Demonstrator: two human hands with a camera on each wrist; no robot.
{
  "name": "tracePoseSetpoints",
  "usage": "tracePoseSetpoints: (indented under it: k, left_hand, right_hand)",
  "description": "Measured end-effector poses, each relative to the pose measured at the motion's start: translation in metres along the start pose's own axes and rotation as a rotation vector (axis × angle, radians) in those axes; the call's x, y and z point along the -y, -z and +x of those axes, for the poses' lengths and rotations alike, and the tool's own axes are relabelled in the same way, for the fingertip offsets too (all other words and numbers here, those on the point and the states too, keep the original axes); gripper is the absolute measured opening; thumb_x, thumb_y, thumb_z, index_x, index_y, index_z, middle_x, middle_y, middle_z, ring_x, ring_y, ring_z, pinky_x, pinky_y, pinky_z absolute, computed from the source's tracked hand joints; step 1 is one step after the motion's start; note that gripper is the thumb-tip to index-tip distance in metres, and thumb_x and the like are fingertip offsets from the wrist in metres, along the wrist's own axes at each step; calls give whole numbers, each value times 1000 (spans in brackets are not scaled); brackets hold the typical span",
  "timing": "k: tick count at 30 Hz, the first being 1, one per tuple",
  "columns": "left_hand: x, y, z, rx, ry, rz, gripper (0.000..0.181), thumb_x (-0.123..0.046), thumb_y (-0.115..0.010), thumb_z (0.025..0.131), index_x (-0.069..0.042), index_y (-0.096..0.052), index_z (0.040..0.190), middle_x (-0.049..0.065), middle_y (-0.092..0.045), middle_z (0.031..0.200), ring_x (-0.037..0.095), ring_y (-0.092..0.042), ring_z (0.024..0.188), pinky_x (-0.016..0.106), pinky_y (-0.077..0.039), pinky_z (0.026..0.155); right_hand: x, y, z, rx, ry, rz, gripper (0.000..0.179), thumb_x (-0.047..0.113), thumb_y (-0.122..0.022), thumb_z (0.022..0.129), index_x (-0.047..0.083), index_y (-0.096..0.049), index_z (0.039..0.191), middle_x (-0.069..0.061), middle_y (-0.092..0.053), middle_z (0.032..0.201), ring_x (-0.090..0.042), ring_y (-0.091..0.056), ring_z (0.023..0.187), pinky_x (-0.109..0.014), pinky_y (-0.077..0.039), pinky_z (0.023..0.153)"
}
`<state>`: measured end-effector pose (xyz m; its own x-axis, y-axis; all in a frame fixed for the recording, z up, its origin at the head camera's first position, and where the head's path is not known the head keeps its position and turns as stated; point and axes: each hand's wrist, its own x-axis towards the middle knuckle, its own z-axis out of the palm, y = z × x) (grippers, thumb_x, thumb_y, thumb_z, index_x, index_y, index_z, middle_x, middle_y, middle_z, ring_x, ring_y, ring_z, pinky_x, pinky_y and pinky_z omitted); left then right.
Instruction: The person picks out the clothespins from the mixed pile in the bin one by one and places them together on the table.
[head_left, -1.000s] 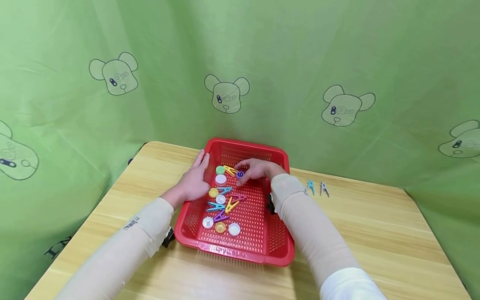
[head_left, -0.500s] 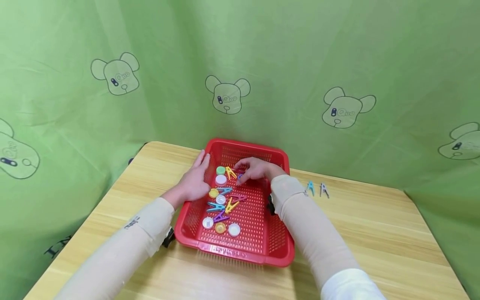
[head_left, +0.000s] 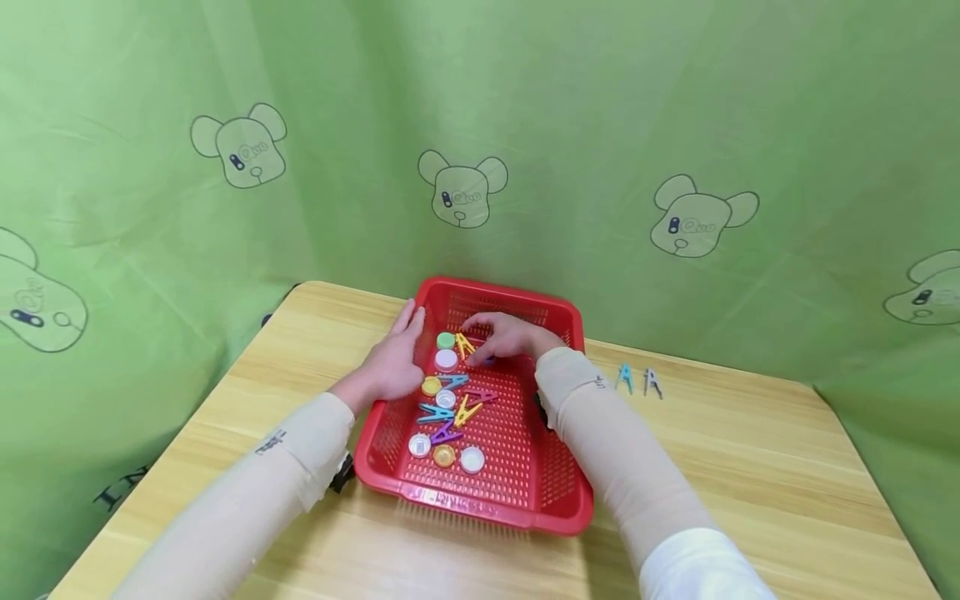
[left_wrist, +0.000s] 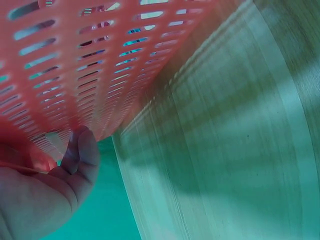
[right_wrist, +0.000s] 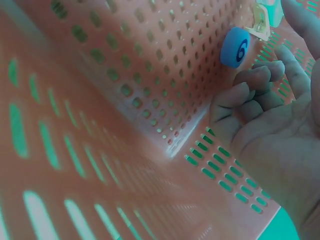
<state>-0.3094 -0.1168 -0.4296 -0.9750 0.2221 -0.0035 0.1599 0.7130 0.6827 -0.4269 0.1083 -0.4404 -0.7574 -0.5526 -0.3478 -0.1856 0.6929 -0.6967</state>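
Note:
A red plastic basket [head_left: 510, 467] stands tilted in outline on the table. My left hand [head_left: 390, 367] grips its left wall, thumb inside; in the left wrist view its fingers [left_wrist: 86, 150] bend against the outside. Reaching into the far part, my right hand [head_left: 506, 335] has thumb and index finger spread beside a yellow clothespin [head_left: 465, 345], index fingertip at its head. Its other fingers [right_wrist: 250, 82] are bent and hold nothing. A purple cap marked 6 [right_wrist: 235, 47] lies by the hand, mostly covered in the head view. A green cap [head_left: 446, 341] lies left of the clothespin.
Caps, such as a large white one [head_left: 446, 360] and an amber one [head_left: 444, 455], lie along the basket's left half among several clothespins, including a purple one [head_left: 446, 432]. Blue [head_left: 625, 377] and grey [head_left: 652, 382] clothespins lie on the table [head_left: 750, 467] to the right.
The yellow clothespin has turned so its legs point more toward me. My right hand has shifted slightly left and covers more of the purple cap. My left hand stays on the basket.

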Motion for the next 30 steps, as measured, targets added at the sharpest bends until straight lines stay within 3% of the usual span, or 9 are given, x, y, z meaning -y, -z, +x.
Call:
tracePoseSetpoints:
  k: [9,23,30]
  left_hand:
    - [1,0,0,-4,2,2,105,8,-65,76,-9,-5,161,-3,13,166,31,-26,145,40,-52,95]
    - [6,-2,4,-2,-23,38,106,7,-64,75,-8,-5,161,1,13,166,31,-34,141,37,-52,94]
    - [6,-2,4,-10,-17,22,106,7,-64,75,-9,-5,161,0,13,166,31,-33,141,38,-51,96]
  right_hand:
    - [2,-2,4,35,-47,23,64,18,-80,85,16,-51,142,-14,-50,131,-31,-50,118,-44,-48,99]
    - [0,-7,9,38,-52,39,51,15,-79,86,16,-57,132,-13,-54,124,-28,-55,108,-37,-53,87]
    - [-2,-11,14,8,16,-8,51,13,-82,82,13,-59,127,-13,-55,122,-27,-56,107,-36,-52,86]
